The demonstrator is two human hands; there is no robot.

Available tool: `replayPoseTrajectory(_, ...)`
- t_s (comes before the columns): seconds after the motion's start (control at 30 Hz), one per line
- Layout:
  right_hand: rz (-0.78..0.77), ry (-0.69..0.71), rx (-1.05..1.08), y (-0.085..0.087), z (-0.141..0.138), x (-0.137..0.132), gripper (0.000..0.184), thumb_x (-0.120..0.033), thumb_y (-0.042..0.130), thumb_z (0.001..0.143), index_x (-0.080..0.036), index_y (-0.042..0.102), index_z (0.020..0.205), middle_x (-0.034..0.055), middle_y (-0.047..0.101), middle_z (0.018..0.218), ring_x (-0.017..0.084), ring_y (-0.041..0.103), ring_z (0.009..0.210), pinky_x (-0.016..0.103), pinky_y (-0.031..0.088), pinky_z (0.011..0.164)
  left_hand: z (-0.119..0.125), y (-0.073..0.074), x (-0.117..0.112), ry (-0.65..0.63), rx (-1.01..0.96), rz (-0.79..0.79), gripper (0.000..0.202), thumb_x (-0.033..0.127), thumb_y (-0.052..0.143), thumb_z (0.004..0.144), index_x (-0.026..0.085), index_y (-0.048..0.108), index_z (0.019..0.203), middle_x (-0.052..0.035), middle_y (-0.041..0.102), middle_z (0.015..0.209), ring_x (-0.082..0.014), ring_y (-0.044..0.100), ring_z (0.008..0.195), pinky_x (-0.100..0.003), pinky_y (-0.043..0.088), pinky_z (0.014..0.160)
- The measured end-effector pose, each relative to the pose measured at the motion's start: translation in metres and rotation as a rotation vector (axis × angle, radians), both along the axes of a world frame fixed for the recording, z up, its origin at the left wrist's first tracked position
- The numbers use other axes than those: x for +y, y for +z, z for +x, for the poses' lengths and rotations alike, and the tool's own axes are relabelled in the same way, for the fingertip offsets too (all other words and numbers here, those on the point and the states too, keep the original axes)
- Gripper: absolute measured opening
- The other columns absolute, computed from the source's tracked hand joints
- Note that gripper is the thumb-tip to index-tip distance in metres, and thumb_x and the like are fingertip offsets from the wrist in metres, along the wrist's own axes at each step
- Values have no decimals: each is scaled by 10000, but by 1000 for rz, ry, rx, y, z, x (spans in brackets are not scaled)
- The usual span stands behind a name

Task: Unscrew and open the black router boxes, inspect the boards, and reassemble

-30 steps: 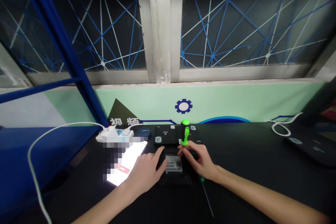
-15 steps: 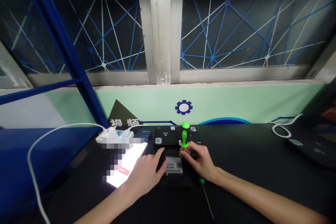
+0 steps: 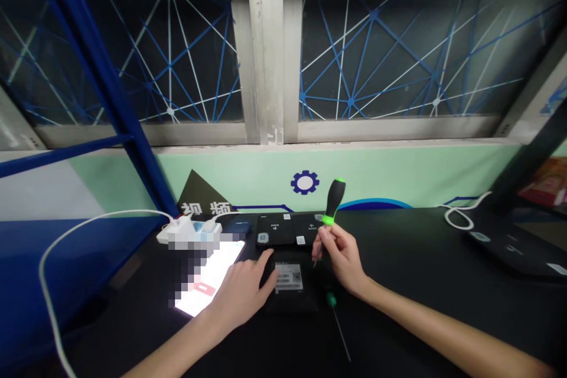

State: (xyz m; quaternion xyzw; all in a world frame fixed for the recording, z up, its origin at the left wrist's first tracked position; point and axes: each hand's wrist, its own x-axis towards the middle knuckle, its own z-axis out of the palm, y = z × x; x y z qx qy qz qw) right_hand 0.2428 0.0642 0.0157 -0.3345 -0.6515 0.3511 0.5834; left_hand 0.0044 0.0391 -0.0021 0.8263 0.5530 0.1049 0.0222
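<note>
A black flat device (image 3: 287,301) with a white printed label lies on the dark table. My left hand (image 3: 248,283) rests against its left side, index finger stretched to the upper corner and thumb apart near the label. In my right hand (image 3: 341,254), a screwdriver (image 3: 336,198) with a black-and-green handle is pinched by its shaft, just below the green collar. The handle leans up and right; the tip points down beside the device's upper right corner. A second screwdriver (image 3: 341,331) lies below my right hand, its handle partly lost against the dark table.
Two more black devices (image 3: 275,230) lie behind the labelled one. To the left are a lit phone screen (image 3: 210,280), partly pixelated, and a white power strip (image 3: 188,230) with cables. Another black device (image 3: 509,251) and a white cable (image 3: 458,218) are at right.
The screwdriver in my right hand has swung from nearly upright to leaning right, and its shaft now shows. My left hand stays on the device. The view has shifted slightly.
</note>
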Motion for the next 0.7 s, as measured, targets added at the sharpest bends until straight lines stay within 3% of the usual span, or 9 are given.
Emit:
replayPoseTrajectory(0.13, -48, -93, -110, 5, 10, -4, 410, -447, 475, 1014, -213, 444, 678, -52, 479, 508, 103, 413, 444, 235, 329, 471, -1, -1, 0, 2, -11, -4, 531, 494, 293, 1053, 187, 461, 1453, -43, 664, 714, -255, 661, 641, -306, 417, 586)
replayPoseTrajectory(0.3, 74, -272, -514, -1, 39, -12, 434, -383, 473, 983, -220, 325, 608, -64, 317, 520, 99, 286, 462, 254, 244, 497, -1, 0, -1, -2, -26, -19, 530, 490, 299, 1053, 182, 462, 1452, -47, 661, 726, -252, 661, 658, -297, 414, 591)
replayPoseTrajectory(0.4, 96, -419, -786, -1, 55, -15, 408, -315, 467, 948, -211, 375, 564, -47, 382, 480, 107, 347, 435, 265, 250, 513, 0, 1, -2, -9, -48, -26, 532, 481, 299, 1053, 167, 464, 1450, -40, 654, 696, -251, 649, 630, -303, 416, 583)
replayPoseTrajectory(0.53, 18, -625, -1124, 5, 66, -17, 370, -264, 509, 883, -194, 508, 520, 22, 567, 496, 158, 538, 472, 285, 225, 515, 0, 3, -3, -8, -80, -23, 523, 482, 304, 1050, 171, 478, 1433, -34, 650, 684, -240, 643, 614, -308, 428, 599)
replayPoseTrajectory(0.7, -76, -674, -1384, 12, 68, -23, 330, -242, 521, 843, -172, 611, 533, 102, 661, 590, 230, 657, 563, 289, 189, 498, 2, 6, -4, 11, -60, -24, 518, 485, 298, 1048, 188, 480, 1432, -40, 653, 703, -249, 650, 641, -306, 429, 599)
